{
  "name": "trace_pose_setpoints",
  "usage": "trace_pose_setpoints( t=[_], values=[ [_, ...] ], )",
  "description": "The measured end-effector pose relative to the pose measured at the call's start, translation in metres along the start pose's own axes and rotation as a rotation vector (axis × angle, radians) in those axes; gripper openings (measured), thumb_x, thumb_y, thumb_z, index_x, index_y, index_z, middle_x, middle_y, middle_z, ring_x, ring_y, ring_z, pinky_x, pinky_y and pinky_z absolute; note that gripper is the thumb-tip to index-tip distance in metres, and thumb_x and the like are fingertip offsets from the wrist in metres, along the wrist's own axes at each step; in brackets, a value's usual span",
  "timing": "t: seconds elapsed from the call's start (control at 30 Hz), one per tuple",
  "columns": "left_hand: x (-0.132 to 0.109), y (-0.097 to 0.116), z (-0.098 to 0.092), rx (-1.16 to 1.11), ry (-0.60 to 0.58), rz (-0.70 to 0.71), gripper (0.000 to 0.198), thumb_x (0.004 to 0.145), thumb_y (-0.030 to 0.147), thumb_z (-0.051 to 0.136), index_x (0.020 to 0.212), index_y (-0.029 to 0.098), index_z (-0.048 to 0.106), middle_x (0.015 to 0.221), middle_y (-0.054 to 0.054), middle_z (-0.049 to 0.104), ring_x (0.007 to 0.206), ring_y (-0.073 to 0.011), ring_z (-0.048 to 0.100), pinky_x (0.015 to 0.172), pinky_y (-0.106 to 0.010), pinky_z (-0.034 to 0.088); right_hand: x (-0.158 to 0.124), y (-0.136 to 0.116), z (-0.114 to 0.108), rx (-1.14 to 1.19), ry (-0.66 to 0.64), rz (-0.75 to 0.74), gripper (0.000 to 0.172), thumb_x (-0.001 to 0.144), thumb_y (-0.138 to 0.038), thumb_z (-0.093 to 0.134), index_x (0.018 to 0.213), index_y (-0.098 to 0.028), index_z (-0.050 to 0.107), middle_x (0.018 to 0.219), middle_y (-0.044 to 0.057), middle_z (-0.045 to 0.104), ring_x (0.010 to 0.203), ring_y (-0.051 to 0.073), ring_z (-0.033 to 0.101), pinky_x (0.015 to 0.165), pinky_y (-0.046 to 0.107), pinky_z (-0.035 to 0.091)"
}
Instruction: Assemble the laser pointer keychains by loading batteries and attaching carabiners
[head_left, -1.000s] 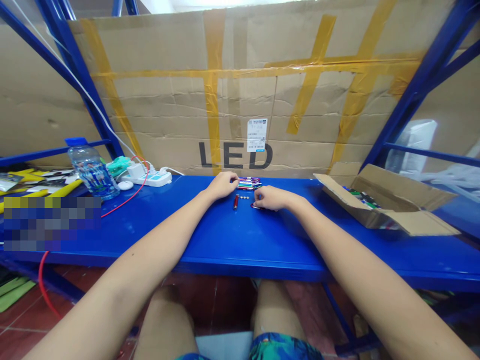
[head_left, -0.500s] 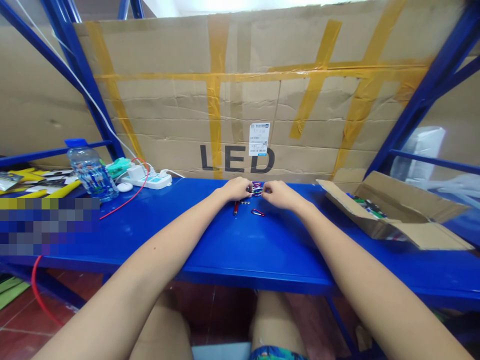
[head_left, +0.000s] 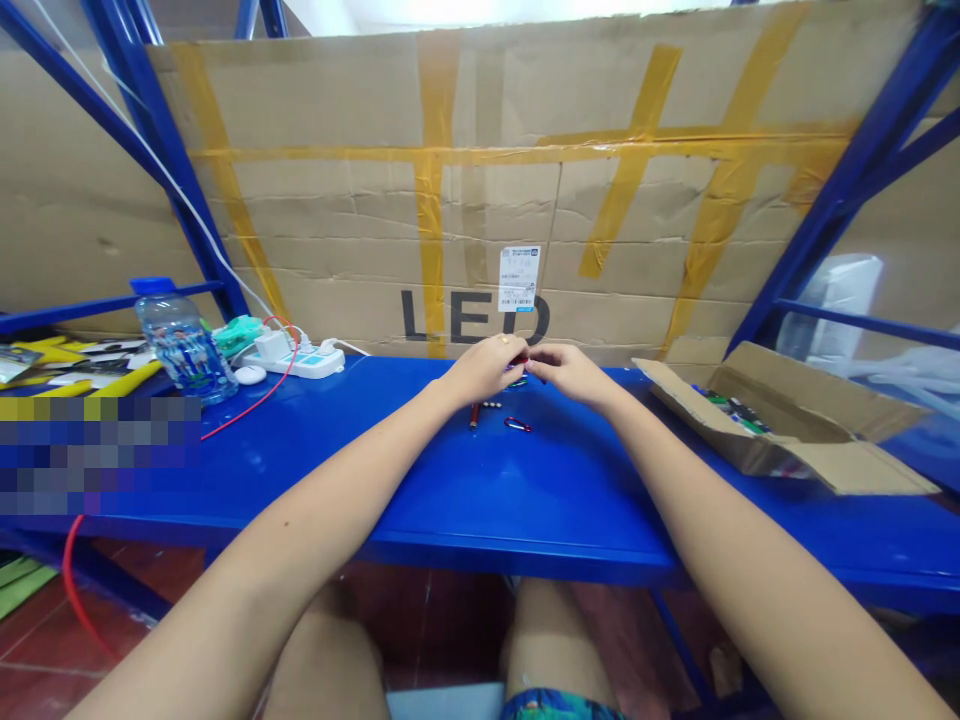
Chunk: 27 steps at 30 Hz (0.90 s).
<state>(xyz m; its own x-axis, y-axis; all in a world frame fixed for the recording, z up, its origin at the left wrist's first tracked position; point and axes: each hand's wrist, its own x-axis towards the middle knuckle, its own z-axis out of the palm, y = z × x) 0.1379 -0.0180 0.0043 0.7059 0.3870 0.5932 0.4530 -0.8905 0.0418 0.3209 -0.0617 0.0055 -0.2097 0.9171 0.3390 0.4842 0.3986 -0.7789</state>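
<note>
My left hand (head_left: pixel 489 370) and my right hand (head_left: pixel 574 374) meet near the table's back edge, fingers bent and closed together. Between their fingertips shows a small red object (head_left: pixel 523 361), mostly covered, of a kind I cannot make out. Below the fingers lie shiny coloured pieces (head_left: pixel 517 382), partly hidden by the left hand. Closer to me, a red carabiner (head_left: pixel 517 425) rests alone on the blue table (head_left: pixel 480 490). A short red tube (head_left: pixel 474 416) lies beside my left hand, with several small silvery pieces (head_left: pixel 491 405) in a row next to it.
At right stands an open cardboard box (head_left: pixel 757 450) holding small green, black and white items. On the left are a water bottle (head_left: pixel 184 345), a white power strip (head_left: pixel 307 362) and a red cable (head_left: pixel 247 415). A large taped cardboard sheet (head_left: pixel 360 230) backs the table.
The hands have come closer together and turned over the shiny pieces, covering more of them. A red object now shows between the fingertips. The carabiner and tube stay in place.
</note>
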Motion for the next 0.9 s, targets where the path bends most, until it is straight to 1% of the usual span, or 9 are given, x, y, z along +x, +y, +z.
trace_pose_setpoints(
  t=[0.1,0.17,0.23,0.33,0.43,0.6,0.67,0.73,0.9],
  values=[
    [-0.006,0.002,-0.001,-0.037,-0.02,-0.022,0.017,0.098,0.022,0.044,0.106,0.015,0.057,0.101,-0.01,0.065,0.094,-0.0213,0.06,0.08,-0.031,0.044,-0.002,-0.002,0.0,0.109,-0.076,0.109,0.009,0.089,-0.021,0.06,0.086,-0.014,0.064,0.076,0.005,0.069,0.075,0.017,0.065,0.077,0.032,0.053],
    [-0.009,0.002,-0.001,-0.035,-0.026,-0.04,0.019,0.099,0.02,0.039,0.109,0.016,0.055,0.105,-0.011,0.065,0.097,-0.0218,0.061,0.082,-0.031,0.044,-0.002,0.0,0.001,0.118,-0.076,0.144,0.017,0.091,-0.024,0.057,0.076,-0.016,0.058,0.065,0.001,0.061,0.063,0.014,0.061,0.07,0.031,0.053],
    [-0.01,0.001,-0.001,-0.01,-0.039,-0.083,0.019,0.099,0.02,0.039,0.11,0.017,0.054,0.107,-0.012,0.065,0.098,-0.0229,0.061,0.081,-0.032,0.044,-0.001,0.001,0.002,0.065,-0.063,0.122,0.023,0.094,-0.024,0.051,0.072,-0.017,0.054,0.059,-0.001,0.055,0.056,0.013,0.057,0.065,0.029,0.05],
    [-0.01,0.001,0.0,0.031,-0.072,-0.175,0.017,0.098,0.025,0.042,0.109,0.018,0.053,0.105,-0.011,0.066,0.094,-0.0244,0.063,0.077,-0.033,0.044,0.001,0.002,0.006,-0.15,-0.024,0.027,0.027,0.093,-0.024,0.047,0.068,-0.018,0.054,0.054,-0.001,0.053,0.054,0.014,0.053,0.063,0.028,0.044],
    [-0.01,0.002,0.001,0.024,-0.082,-0.247,0.015,0.098,0.027,0.044,0.107,0.019,0.053,0.101,-0.011,0.068,0.092,-0.0253,0.064,0.076,-0.033,0.044,0.002,0.003,0.01,-0.316,0.039,-0.066,0.026,0.092,-0.025,0.047,0.069,-0.018,0.056,0.055,0.0,0.056,0.061,0.016,0.054,0.065,0.027,0.04],
    [-0.008,0.0,0.007,-0.116,-0.038,-0.311,0.008,0.095,0.023,0.048,0.097,0.019,0.055,0.09,-0.01,0.067,0.086,-0.0247,0.062,0.073,-0.032,0.041,0.003,0.009,0.015,-0.337,0.111,-0.123,0.025,0.09,-0.025,0.046,0.07,-0.017,0.059,0.066,0.004,0.063,0.071,0.018,0.056,0.067,0.026,0.038],
    [-0.006,-0.002,0.01,-0.204,-0.008,-0.332,0.006,0.093,0.021,0.05,0.088,0.019,0.054,0.084,-0.007,0.065,0.081,-0.022,0.059,0.07,-0.031,0.039,0.004,0.013,0.017,-0.342,0.125,-0.146,0.025,0.089,-0.025,0.046,0.069,-0.017,0.059,0.071,0.005,0.066,0.073,0.018,0.056,0.069,0.026,0.038],
    [-0.004,-0.002,0.01,-0.297,0.014,-0.389,0.013,0.092,0.019,0.052,0.079,0.018,0.051,0.075,-0.004,0.06,0.074,-0.0184,0.055,0.066,-0.029,0.037,0.005,0.016,0.018,-0.357,0.139,-0.177,0.025,0.089,-0.024,0.045,0.072,-0.016,0.062,0.075,0.006,0.068,0.075,0.018,0.057,0.07,0.026,0.039],
    [0.001,0.0,0.007,-0.618,-0.023,-0.623,0.022,0.092,0.015,0.051,0.071,0.017,0.047,0.06,0.003,0.049,0.054,-0.0099,0.043,0.056,-0.025,0.032,0.006,0.018,0.019,-0.372,0.164,-0.258,0.027,0.089,-0.022,0.045,0.083,-0.016,0.07,0.083,0.006,0.072,0.076,0.018,0.059,0.073,0.025,0.04]
  ],
)
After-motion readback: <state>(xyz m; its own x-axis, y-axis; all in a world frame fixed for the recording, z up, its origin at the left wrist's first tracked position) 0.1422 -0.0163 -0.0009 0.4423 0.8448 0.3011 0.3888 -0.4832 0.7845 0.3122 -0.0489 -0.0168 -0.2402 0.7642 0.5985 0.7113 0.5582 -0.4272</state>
